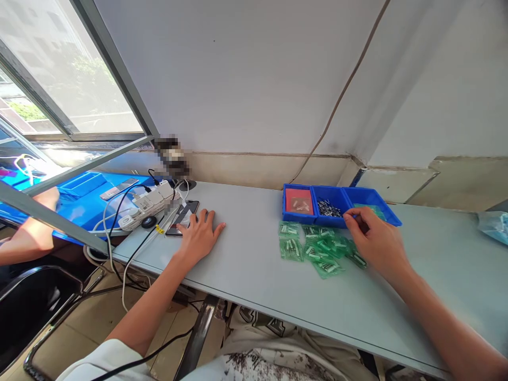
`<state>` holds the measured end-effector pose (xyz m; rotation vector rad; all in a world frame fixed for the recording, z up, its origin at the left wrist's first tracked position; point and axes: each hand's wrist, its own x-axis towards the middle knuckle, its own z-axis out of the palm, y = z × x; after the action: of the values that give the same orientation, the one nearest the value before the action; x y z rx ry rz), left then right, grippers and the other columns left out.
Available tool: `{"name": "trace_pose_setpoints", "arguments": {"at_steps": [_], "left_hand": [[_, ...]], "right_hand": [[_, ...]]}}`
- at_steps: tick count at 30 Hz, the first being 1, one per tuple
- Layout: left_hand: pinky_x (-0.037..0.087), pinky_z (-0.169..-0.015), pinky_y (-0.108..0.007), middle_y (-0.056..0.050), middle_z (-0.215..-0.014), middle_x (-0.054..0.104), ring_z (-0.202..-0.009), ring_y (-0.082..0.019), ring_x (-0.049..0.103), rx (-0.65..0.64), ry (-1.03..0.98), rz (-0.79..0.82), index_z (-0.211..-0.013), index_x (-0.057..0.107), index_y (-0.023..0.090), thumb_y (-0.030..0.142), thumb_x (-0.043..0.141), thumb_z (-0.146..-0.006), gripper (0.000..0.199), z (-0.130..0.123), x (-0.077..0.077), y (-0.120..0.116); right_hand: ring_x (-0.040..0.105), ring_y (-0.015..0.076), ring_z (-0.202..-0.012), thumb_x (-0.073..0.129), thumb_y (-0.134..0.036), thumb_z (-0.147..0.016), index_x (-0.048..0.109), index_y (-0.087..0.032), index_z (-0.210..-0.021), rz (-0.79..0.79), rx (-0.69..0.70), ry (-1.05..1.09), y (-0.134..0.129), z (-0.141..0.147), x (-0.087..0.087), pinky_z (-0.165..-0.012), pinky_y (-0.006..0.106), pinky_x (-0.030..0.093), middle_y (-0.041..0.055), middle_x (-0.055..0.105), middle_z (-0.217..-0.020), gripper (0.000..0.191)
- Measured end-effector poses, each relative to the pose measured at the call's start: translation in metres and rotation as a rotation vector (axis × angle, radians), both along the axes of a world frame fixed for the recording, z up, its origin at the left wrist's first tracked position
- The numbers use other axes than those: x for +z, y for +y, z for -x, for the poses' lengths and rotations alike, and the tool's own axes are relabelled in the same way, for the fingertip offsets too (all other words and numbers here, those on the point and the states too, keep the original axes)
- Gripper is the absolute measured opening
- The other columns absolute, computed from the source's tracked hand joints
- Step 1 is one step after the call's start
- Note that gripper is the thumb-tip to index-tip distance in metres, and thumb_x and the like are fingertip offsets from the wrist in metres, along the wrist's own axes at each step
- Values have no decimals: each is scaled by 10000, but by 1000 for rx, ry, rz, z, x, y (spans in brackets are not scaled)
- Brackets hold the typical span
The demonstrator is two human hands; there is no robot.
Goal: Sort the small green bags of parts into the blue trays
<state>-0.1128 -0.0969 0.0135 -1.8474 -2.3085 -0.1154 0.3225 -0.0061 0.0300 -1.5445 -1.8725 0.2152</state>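
Observation:
My left hand [199, 233] lies with its fingers spread at the left part of the grey table, its fingertips on or beside a dark phone [184, 218]. At the right, my right hand [371, 235] is above the front edge of a blue divided tray [336, 221], thumb and forefinger pressed together; whatever is between them is too small to tell. The tray's middle compartment holds small metal pins [328, 208], the left one a red piece [299, 200], the right one green packets [372, 210]. In front of the tray lie several green packets [323, 253], some close under my right hand.
A white power strip [148, 203] with cables and a round black object [148, 221] lie at the table's left end. Beyond a metal frame, another person's arm [34, 227] rests near a blue surface [85, 211]. A clear plastic bag [494, 225] is at the far right.

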Motion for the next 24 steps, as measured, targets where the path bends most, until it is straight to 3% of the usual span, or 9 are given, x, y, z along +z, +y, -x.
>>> {"name": "trace_pose_setpoints", "arguments": {"at_steps": [7,15,24], "left_hand": [[384,-1070,-911,-218,-1589,538,-1380,-467,503,-8,4,-10,-1543,537,253,577,371,-1136,546,1,-4,1],[394,-1099,-903,-218,-1656,503,-1449,-437,494,19,4,45,-1593,493,216,533,336,-1159,560,-6,4,-1],[403,-1130,-857,-213,-1654,502,-1461,-442,492,37,15,60,-1598,502,231,542,359,-1149,565,-7,4,0]], "right_hand": [[595,227,-652,503,-592,-1038,667,-257,-1053,12,1,-7,-2,1,1,-672,367,438,46,695,-791,374],[572,245,-638,443,-713,-1048,657,-263,-1024,-23,35,17,0,0,-2,-641,386,411,44,674,-757,498],[551,203,-604,523,-568,-1038,665,-268,-1017,-41,37,20,1,-1,-3,-616,361,405,24,657,-738,332]]}}
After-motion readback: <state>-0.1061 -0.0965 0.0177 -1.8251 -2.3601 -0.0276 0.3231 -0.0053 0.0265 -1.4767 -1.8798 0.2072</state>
